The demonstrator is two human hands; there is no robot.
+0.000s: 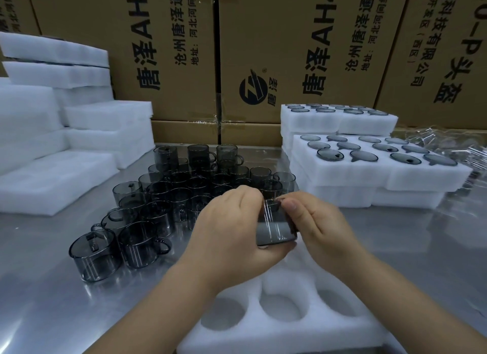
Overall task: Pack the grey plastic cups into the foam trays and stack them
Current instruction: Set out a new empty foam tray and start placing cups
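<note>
- The left grip (232,230) is curled around the cup (276,226) from below and from the side. The right grip (320,222) pinches its upper edge between thumb and fingers. Both are closed on this one cup, which lies tilted in the air between them.
- Directly under the grips lies a tray (276,340) with empty round holes. The cup is not yet in any hole.
- The cup is smooth plastic and is held on its side. If one grip lets go before the other holds firmly, the cup can slip and drop on the tray or on the tabletop (39,301).
- Bright streaks on the cup may be a thin film; I cannot tell. A film would make the hold more slippery.
- In the filled trays (355,177), to the right of and beyond the grips, each hole has a small notch. If the cup goes in turned the wrong way, it may sit too high or tear the foam. Then the next tray would probably not lie flat on it.
- Loose cups (158,214) stand crowded to the left of and just behind the grips. A careless move of the left wrist could knock some over.
</note>
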